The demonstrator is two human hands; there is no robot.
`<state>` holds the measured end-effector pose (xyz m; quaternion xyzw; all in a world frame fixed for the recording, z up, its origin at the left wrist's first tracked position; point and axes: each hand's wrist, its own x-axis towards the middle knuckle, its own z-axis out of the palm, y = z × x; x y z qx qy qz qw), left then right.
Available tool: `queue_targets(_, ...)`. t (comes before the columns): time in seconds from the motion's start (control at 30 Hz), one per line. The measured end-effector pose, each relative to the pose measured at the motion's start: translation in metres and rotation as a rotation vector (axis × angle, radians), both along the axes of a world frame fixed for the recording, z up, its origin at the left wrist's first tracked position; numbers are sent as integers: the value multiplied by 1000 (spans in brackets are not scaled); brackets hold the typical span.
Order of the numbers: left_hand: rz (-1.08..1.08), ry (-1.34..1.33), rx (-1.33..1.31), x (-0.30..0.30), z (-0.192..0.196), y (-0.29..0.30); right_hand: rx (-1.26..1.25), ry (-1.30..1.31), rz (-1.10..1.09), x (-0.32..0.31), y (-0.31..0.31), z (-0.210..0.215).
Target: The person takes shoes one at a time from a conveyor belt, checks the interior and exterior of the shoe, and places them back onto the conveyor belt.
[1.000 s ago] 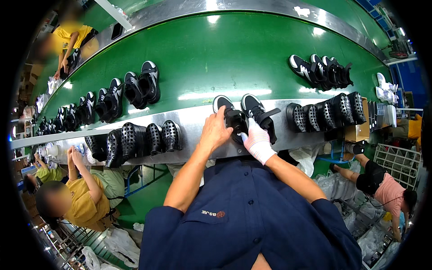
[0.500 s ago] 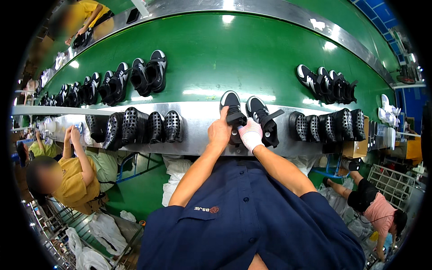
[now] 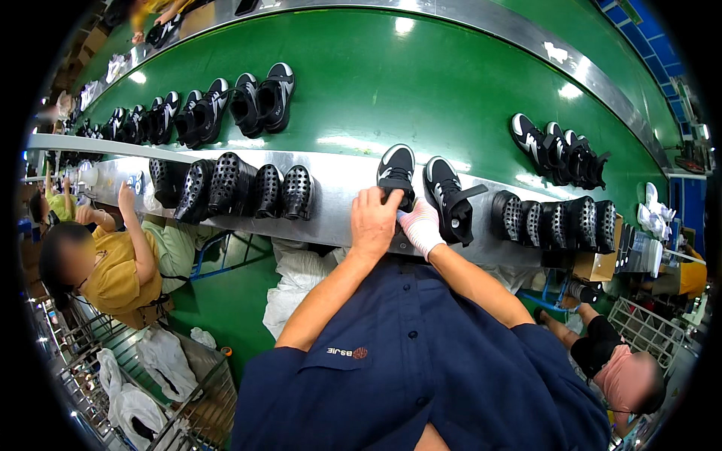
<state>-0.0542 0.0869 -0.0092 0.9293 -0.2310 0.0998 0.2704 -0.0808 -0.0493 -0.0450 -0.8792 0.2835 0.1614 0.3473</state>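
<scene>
Before me on the metal ledge stands a black sneaker (image 3: 396, 160) with a grey toe cap and white sole edge, toe pointing away. My bare left hand (image 3: 374, 220) is closed over its strap and ankle opening, fingers bent across the top. Around the heel side of the same shoe, my right hand (image 3: 420, 225), in a striped white glove, is closed; its fingertips are partly hidden. Just right of it stands a matching sneaker (image 3: 442, 180), its strap (image 3: 469, 193) sticking out loose to the right. Neither hand holds this second shoe.
Several black perforated shoe forms (image 3: 228, 188) line the ledge at left, and more forms (image 3: 554, 222) stand at right. Rows of sneakers (image 3: 276, 98) lie on the green surface (image 3: 421, 90) beyond. Seated co-workers (image 3: 124, 259) flank me; a cardboard box (image 3: 598, 263) is at right.
My left hand has moved from the shoe's left side to over its strap, fingers now curled across it. My right hand stays by the heel. The whole view has shifted slightly.
</scene>
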Motion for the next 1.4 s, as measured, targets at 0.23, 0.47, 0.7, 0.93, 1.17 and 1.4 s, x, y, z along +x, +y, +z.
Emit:
queue_targets(0.23, -76, 91, -82, -3, -14, 20, 56, 34, -60, -6, -2, -9)
queue_targets(0.47, 594, 1301, -389, -10, -10, 40, 836, 149, -343, -17, 27, -6)
queue_targets(0.7, 260, 836, -162, -19, 20, 93, 592, 80, 391, -21, -45, 119)
queue_targets(0.93, 44, 917, -165, -1, 61, 95, 772, 113, 530, 4, -30, 176)
queue_targets(1.17, -10, 895, -114, 5, 66, 93, 785, 73, 556, 0, -26, 177)
queue_targets(1.4, -99, 881, -56, 11, 65, 92, 721, -39, 782, -2, -26, 180)
